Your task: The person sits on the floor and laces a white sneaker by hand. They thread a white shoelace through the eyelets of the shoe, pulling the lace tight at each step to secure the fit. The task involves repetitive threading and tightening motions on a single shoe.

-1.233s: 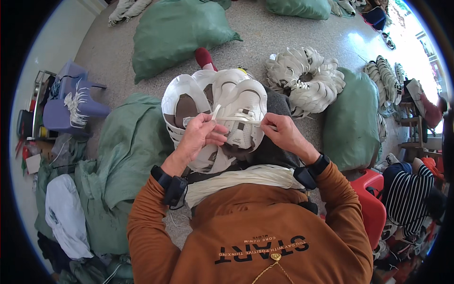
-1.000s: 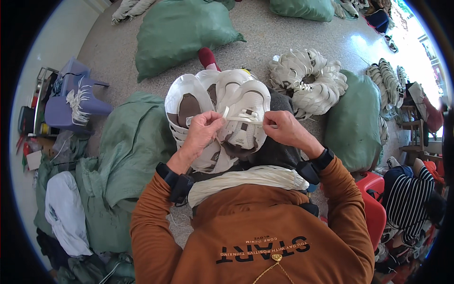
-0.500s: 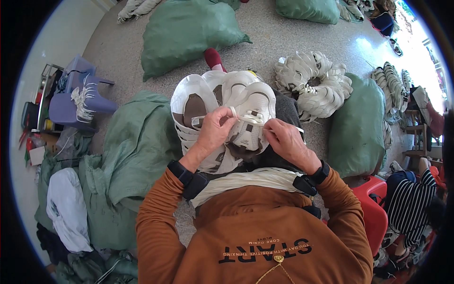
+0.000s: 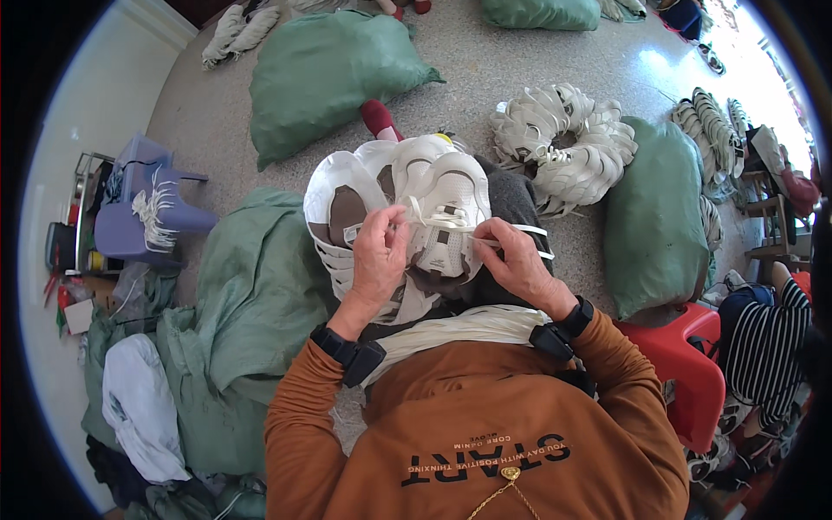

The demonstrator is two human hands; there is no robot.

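Observation:
On my lap lies a white mesh shoe upper (image 4: 448, 247) with its toe toward me and a shoelace (image 4: 530, 230) threaded through its eyelets. My left hand (image 4: 379, 260) pinches one part of the lace at the upper's left side. With thumb and forefinger, my right hand (image 4: 517, 262) grips the lace on the right, and a loose loop trails beyond it. Beneath and left of this piece is a row of nested shoe uppers (image 4: 334, 195) with brown linings. A bundle of cream laces (image 4: 464, 328) lies across my waist.
A ring of white uppers (image 4: 563, 147) sits on the floor ahead. Stuffed green sacks (image 4: 334, 78) lie ahead and at right (image 4: 656, 217). Green cloth (image 4: 251, 286) and a purple stool (image 4: 160, 195) are left; a red stool (image 4: 685, 355) and a person in stripes (image 4: 763, 347) are right.
My left hand has drawn away from the upper's middle to the left, pulling the lace. My right hand has moved slightly, and more loose lace shows to its right. The whole view has shifted slightly.

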